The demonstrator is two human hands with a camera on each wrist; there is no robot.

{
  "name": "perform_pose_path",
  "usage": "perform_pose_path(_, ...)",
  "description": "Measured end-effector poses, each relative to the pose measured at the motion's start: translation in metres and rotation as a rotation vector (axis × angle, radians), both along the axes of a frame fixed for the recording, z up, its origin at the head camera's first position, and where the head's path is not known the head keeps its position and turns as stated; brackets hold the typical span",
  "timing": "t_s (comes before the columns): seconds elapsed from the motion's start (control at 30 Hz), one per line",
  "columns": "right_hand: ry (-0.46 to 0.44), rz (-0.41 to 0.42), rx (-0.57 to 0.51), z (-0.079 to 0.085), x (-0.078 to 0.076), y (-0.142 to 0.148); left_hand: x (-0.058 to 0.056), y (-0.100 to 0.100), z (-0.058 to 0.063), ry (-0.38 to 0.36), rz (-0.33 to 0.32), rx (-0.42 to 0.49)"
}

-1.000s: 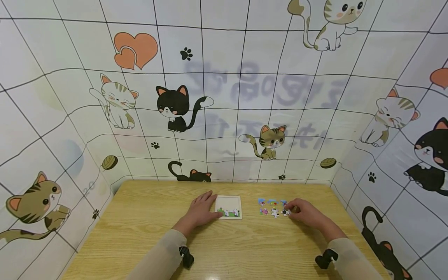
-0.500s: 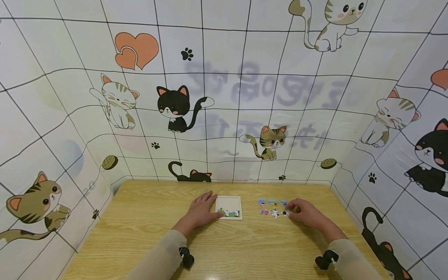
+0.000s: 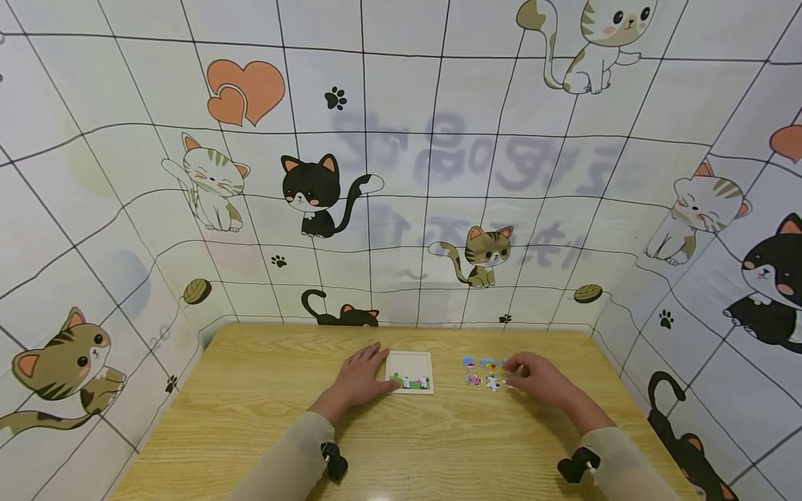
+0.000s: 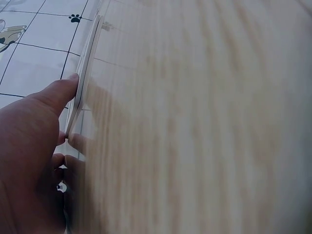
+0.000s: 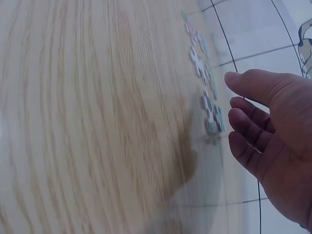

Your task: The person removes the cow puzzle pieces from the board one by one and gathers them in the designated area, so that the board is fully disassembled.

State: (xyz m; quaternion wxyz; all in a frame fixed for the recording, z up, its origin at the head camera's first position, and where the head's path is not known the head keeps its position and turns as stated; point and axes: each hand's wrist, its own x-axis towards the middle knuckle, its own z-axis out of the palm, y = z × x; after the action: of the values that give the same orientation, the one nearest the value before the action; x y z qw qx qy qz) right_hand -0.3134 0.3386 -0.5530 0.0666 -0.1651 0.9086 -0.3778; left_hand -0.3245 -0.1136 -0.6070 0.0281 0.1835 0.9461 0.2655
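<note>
A small puzzle tray (image 3: 409,364) lies flat on the table, with a strip of green and white puzzle pieces (image 3: 413,382) along its near side. My left hand (image 3: 356,380) rests at the tray's left edge, its thumb on the near left corner and its other fingers stretched out beside it. Right of the tray lie several loose jigsaw pieces in two rows, among them a white one (image 3: 492,382) and a pink one (image 3: 473,379). Over the right end of these rows is my right hand (image 3: 544,380), fingers loosely bent with nothing between them in the right wrist view, partly covering the rightmost pieces.
The light wooden table (image 3: 401,445) reaches back to a white sheet wall (image 3: 401,209) printed with cats and grid lines. More of this sheet stands at both sides. Small black devices sit on both wrists.
My right hand has shifted slightly left over the loose pieces and now covers more of the rightmost ones. The left hand and the tray have stayed in place.
</note>
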Motion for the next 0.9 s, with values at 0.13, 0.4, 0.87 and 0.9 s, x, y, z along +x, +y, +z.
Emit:
perform_pose_path(0.13, 0.006, 0.029, -0.024, 0.001, 0.001, -0.011, 0.004, 0.001, 0.007, -0.009, -0.003, -0.013)
perform_pose_path(0.4, 0.000, 0.128, -0.100, 0.004, 0.000, -0.054, -0.003, -0.001, -0.005, 0.006, -0.006, 0.002)
perform_pose_path(0.87, 0.059, 0.261, -0.052, 0.015, -0.013, -0.132, 0.006, 0.001, 0.009, 0.020, -0.018, -0.015)
perform_pose_path(0.9, 0.057, 0.276, -0.053, 0.014, -0.013, -0.138, 0.006, 0.002, 0.011, 0.020, -0.017, -0.015)
